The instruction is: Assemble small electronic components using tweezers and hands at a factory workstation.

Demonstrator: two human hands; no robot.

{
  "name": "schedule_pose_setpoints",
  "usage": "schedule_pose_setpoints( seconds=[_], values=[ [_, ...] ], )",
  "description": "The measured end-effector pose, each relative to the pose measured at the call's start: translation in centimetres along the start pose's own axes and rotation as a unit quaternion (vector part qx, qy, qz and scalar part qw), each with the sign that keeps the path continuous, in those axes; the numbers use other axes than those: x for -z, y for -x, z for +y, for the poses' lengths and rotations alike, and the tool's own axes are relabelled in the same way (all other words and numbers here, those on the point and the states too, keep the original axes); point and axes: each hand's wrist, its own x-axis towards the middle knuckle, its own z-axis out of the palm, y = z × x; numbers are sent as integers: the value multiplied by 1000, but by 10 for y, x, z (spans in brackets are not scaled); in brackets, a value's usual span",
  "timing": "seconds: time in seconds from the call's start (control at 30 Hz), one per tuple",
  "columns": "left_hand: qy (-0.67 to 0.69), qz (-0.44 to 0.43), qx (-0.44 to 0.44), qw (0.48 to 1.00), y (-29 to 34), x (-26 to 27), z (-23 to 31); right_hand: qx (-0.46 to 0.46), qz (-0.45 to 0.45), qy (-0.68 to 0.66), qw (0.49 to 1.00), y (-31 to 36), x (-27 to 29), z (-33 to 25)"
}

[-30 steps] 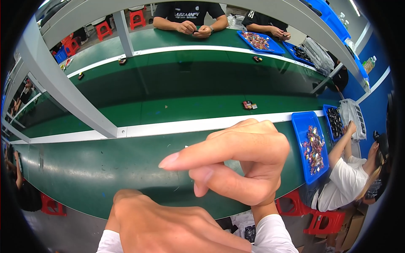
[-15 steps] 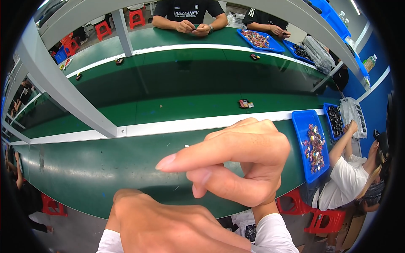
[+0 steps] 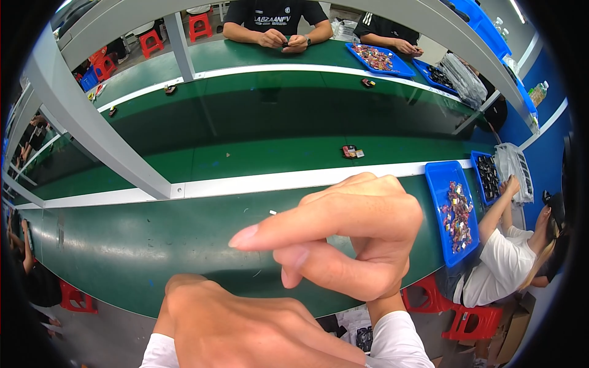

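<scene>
My right hand is raised over the green bench, its index finger stretched to the left. The thumb and the other fingers are bent loosely below it, with a gap under the index finger, and nothing shows between them. Low and close, my left hand shows its back and knuckles; its fingers are turned out of sight, so whether they hold anything is hidden. The two hands look apart, the right one above and beyond the left. A small white scrap lies on the bench beyond my right index fingertip.
A blue tray of small colourful pieces stands right, beside another blue tray of black parts. Beyond a white rail, a green conveyor carries small black-and-red items. A grey post rises left. Co-workers sit opposite and right.
The small items on the conveyor have shifted slightly to the left. My hands have kept nearly the same place and shape. The co-worker at the right has moved their head a little.
</scene>
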Motion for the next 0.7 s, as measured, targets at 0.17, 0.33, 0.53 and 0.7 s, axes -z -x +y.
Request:
schedule_pose_setpoints(
  seconds=[0.17, 0.33, 0.53, 0.7],
  values=[
    [-22, 67, -16, 997, -9, -11, 7, 25, -25, -5, 999, -5, -3, -2],
    [-46, 47, -24, 998, 0, -1, 1, 14, -14, 1, 1000, -3, 0, 5],
    [-34, 10, -9, 999, -8, 2, 1, 8, -12, -10, 1000, 0, 0, 3],
    [-39, 16, -7, 999, -7, 4, 3, 5, -8, -4, 1000, -2, -1, 3]
  ],
)
